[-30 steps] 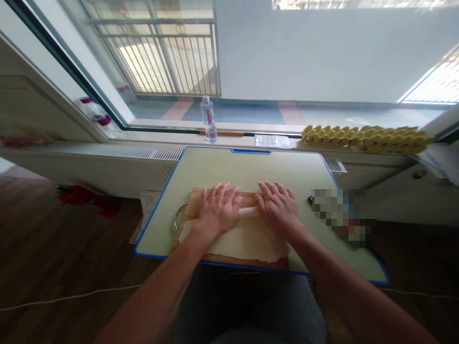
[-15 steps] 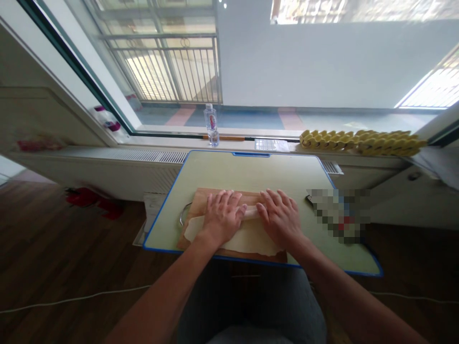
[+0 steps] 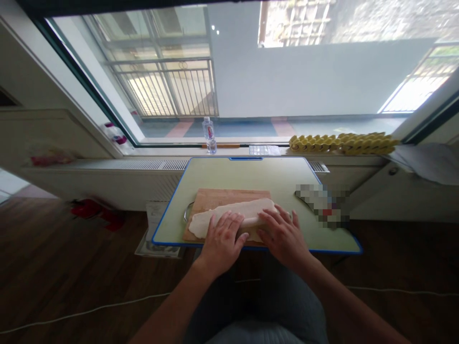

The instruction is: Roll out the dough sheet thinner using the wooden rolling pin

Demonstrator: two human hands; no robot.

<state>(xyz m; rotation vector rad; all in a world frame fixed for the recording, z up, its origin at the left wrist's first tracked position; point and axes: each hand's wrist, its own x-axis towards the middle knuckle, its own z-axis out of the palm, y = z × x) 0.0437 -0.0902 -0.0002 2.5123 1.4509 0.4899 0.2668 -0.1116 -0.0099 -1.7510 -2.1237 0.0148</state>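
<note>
A thin sheet of pale dough (image 3: 229, 210) lies on a wooden cutting board (image 3: 208, 198) with a metal handle at its left side. Across the near part of the dough runs a pale rolling pin (image 3: 252, 222), seen mostly between my hands. Over its left part lies my left hand (image 3: 223, 239), palm down with fingers stretched forward and thumb apart. My right hand (image 3: 285, 234) rests on its right part, fingers spread and slightly bent. The pin's ends are hidden under the hands.
The board is on a small pale folding table (image 3: 247, 174) with a blue rim. A blurred-out object (image 3: 322, 205) lies at its right. On the windowsill are a plastic bottle (image 3: 209, 136) and a long yellow knobbly item (image 3: 344, 143). A white cord (image 3: 100, 309) crosses the floor.
Both hands and the rolling pin have come toward me, from the far part of the dough to its near part. More dough shows beyond the pin. The camera view has tilted up slightly.
</note>
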